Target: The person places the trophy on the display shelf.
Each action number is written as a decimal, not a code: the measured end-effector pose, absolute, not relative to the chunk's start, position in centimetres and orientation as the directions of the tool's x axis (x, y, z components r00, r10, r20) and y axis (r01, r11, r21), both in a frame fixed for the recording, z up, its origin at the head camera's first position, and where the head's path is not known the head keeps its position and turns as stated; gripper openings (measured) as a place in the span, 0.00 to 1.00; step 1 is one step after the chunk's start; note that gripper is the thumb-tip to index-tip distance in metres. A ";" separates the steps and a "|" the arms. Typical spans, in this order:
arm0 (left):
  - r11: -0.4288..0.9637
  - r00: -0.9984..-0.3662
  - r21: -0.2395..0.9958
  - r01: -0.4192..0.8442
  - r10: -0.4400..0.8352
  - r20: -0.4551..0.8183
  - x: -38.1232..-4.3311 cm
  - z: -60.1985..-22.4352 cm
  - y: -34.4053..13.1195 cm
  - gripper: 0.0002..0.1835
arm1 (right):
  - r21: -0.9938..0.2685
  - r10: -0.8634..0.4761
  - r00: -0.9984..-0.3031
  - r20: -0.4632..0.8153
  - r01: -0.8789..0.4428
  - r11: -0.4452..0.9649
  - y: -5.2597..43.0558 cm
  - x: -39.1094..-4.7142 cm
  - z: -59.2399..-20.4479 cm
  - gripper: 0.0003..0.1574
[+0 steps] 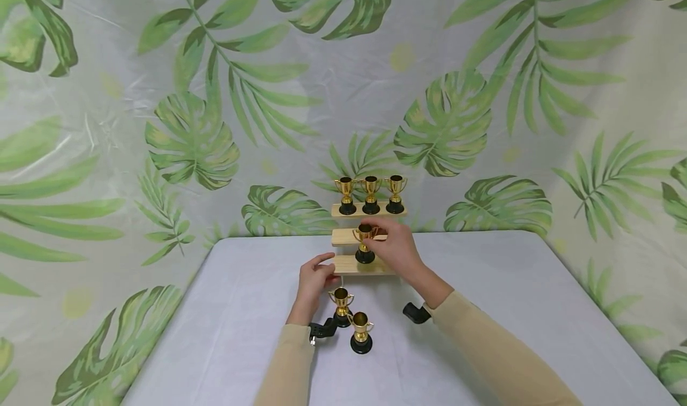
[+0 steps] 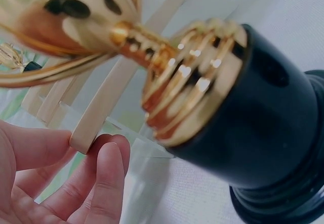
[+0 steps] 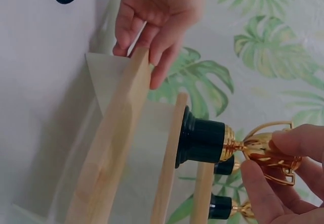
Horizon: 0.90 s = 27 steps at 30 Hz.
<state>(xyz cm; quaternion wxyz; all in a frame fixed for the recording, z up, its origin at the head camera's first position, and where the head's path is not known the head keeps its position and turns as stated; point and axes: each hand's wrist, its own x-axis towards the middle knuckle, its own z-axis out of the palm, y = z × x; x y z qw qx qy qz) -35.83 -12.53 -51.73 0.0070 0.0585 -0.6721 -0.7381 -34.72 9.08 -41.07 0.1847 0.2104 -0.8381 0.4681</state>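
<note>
My right hand (image 1: 394,248) pinches a small gold trophy cup (image 3: 263,150) with a black base by its bowl. In the right wrist view the base is close to the middle board of a tiered wooden stand (image 1: 343,237); whether they touch I cannot tell. My left hand (image 1: 313,281) grips the left end of the lowest board (image 2: 93,118), thumb side above and fingers beneath. Three like trophies, among them the middle one (image 1: 371,194), stand upright in a row on the top board.
Two more trophies stand on the white-covered table before the stand, a rear one (image 1: 342,301) beside the left wrist and a nearer one (image 1: 361,331). Behind the stand hangs a leaf-patterned curtain (image 1: 343,84). Translucent side supports (image 3: 109,75) carry the boards.
</note>
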 end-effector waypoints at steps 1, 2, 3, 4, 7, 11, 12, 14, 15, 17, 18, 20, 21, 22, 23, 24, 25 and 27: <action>-0.095 -0.993 0.993 -0.072 -0.089 -0.080 -35.9 -51.8 -12.5 0.22 | -0.704 -0.180 -0.844 0.506 -0.524 0.479 9.1 -34.9 -41.0 0.26; -0.094 -0.993 0.993 -0.074 -0.090 -0.083 -35.9 -51.8 -12.6 0.22 | -0.701 -0.178 -0.844 0.506 -0.522 0.486 9.0 -35.0 -41.0 0.26; -0.091 -0.992 0.993 -0.077 -0.092 -0.086 -35.9 -51.8 -12.6 0.22 | -0.700 -0.178 -0.845 0.504 -0.521 0.488 9.0 -35.1 -40.9 0.26; -0.091 -0.992 0.993 -0.080 -0.095 -0.088 -35.9 -51.8 -12.5 0.21 | -0.698 -0.178 -0.845 0.505 -0.521 0.491 9.0 -35.2 -40.9 0.26; -0.088 -0.990 0.993 -0.080 -0.109 -0.090 -35.9 -51.9 -12.5 0.20 | -0.699 -0.172 -0.845 0.506 -0.519 0.492 8.8 -35.5 -40.7 0.25; -0.090 -0.989 0.992 -0.086 -0.117 -0.096 -35.9 -51.9 -12.4 0.19 | -0.696 -0.168 -0.841 0.514 -0.524 0.490 8.7 -35.6 -40.5 0.25; -0.091 -0.989 0.992 -0.085 -0.117 -0.096 -35.8 -51.9 -12.4 0.19 | -0.696 -0.166 -0.841 0.514 -0.523 0.492 8.7 -35.7 -40.4 0.25; -0.095 -0.989 0.992 -0.086 -0.115 -0.097 -35.8 -51.9 -12.4 0.20 | -0.696 -0.165 -0.842 0.514 -0.521 0.494 8.6 -35.8 -40.3 0.25; -0.096 -0.989 0.992 -0.087 -0.114 -0.098 -35.8 -51.9 -12.4 0.20 | -0.699 -0.161 -0.845 0.510 -0.516 0.495 8.6 -35.9 -40.2 0.25; -0.100 -0.989 0.991 -0.085 -0.111 -0.096 -35.8 -51.9 -12.4 0.20 | -0.702 -0.159 -0.848 0.505 -0.511 0.496 8.6 -36.0 -40.1 0.26; -0.101 -0.989 0.991 -0.088 -0.111 -0.099 -35.7 -51.8 -12.4 0.21 | -0.703 -0.160 -0.849 0.504 -0.510 0.495 8.6 -36.1 -40.1 0.26; -0.102 -0.989 0.991 -0.088 -0.110 -0.099 -35.8 -51.8 -12.5 0.21 | -0.707 -0.162 -0.849 0.502 -0.511 0.489 8.6 -36.4 -40.0 0.26; -0.100 -0.989 0.991 -0.088 -0.110 -0.099 -35.7 -51.8 -12.5 0.21 | -0.709 -0.163 -0.850 0.502 -0.512 0.485 8.6 -36.5 -40.0 0.26; -0.099 -0.989 0.991 -0.088 -0.110 -0.098 -35.8 -51.8 -12.5 0.21 | -0.710 -0.164 -0.848 0.504 -0.515 0.481 8.6 -36.7 -40.0 0.27; -0.097 -0.989 0.991 -0.088 -0.110 -0.098 -35.8 -51.7 -12.5 0.21 | -0.712 -0.165 -0.847 0.505 -0.517 0.475 8.6 -36.8 -40.0 0.27; -0.095 -0.989 0.992 -0.088 -0.110 -0.098 -35.8 -51.7 -12.5 0.21 | -0.713 -0.165 -0.846 0.507 -0.519 0.471 8.6 -37.0 -40.0 0.27; -0.094 -0.989 0.992 -0.088 -0.109 -0.098 -35.8 -51.8 -12.5 0.21 | -0.714 -0.165 -0.844 0.510 -0.522 0.466 8.6 -37.2 -40.0 0.27; -0.093 -0.989 0.991 -0.092 -0.111 -0.102 -35.9 -51.8 -12.6 0.20 | -0.714 -0.165 -0.842 0.514 -0.527 0.461 8.6 -37.5 -40.0 0.27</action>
